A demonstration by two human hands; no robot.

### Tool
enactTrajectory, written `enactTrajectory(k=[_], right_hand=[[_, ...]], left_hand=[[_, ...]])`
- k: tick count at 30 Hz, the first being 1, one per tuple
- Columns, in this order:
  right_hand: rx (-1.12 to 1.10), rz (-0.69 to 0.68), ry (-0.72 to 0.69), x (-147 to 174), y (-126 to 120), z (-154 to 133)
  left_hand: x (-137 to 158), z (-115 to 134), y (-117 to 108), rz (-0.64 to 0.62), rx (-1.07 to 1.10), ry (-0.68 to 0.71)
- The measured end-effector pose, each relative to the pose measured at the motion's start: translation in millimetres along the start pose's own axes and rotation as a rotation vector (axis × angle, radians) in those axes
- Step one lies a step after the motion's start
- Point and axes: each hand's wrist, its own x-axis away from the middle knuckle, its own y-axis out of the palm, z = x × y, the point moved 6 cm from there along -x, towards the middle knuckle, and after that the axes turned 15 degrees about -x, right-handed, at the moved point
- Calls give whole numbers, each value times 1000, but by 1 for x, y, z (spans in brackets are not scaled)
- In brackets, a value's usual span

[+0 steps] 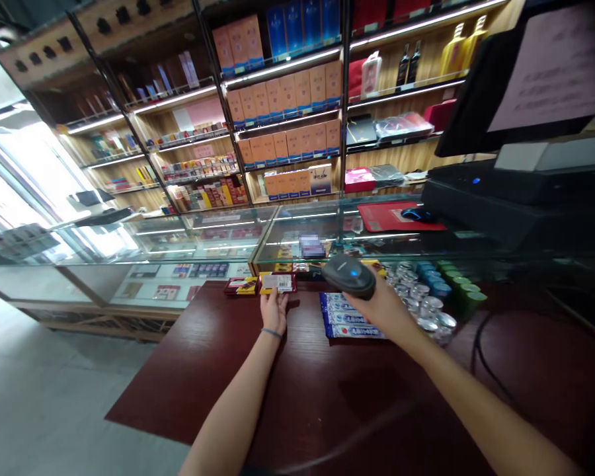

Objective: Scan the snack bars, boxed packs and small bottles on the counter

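Observation:
My left hand (274,312) is closed on a small yellow and dark red snack pack (268,283), its white barcode label turned up towards me. Just left of it, a similar pack (240,286) lies at the far edge of the dark red-brown table (297,390). In my right hand (377,305) is a black barcode scanner (350,275) with a blue light, its head pointing left towards the held pack. Below the scanner lie several blue and white snack packs (350,323) in a row, partly covered by my right hand.
Several silver cans (429,307), blue cans (434,281) and green cans (463,291) stand right of my right hand. A glass display counter (218,228) runs behind the table. A black cable (478,344) curves on the right, below a monitor (476,86). A computer mouse (416,214) rests on a red mat (377,218).

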Motion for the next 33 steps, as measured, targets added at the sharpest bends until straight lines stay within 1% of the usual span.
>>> enactTrajectory(k=[2,4,6,9,11,14,20,28,31,33], right_hand=[[93,-98,34,5,20,10],[169,-177,77,9,34,20],[220,-233,100,12,42,28],[255,-279,79,13,46,33],[263,-277,68,13,44,34],[273,-264,69,11,42,33],[308,-288,112,10,39,28],[276,-273,80,10,37,23],[246,-258,70,9,35,22],[224,-236,50,7,31,21]], left_hand=[[-1,0,-2,19,24,-11],[-2,0,-2,33,39,-21],[-2,0,-3,36,44,-29],[-3,-1,0,8,40,-31],[-3,-1,1,-4,25,-29],[-3,-1,0,14,7,-36],[-3,0,-1,16,25,-31],[-2,0,-3,43,4,-13],[-2,3,-4,48,-22,25],[-4,10,-6,59,-103,83]])
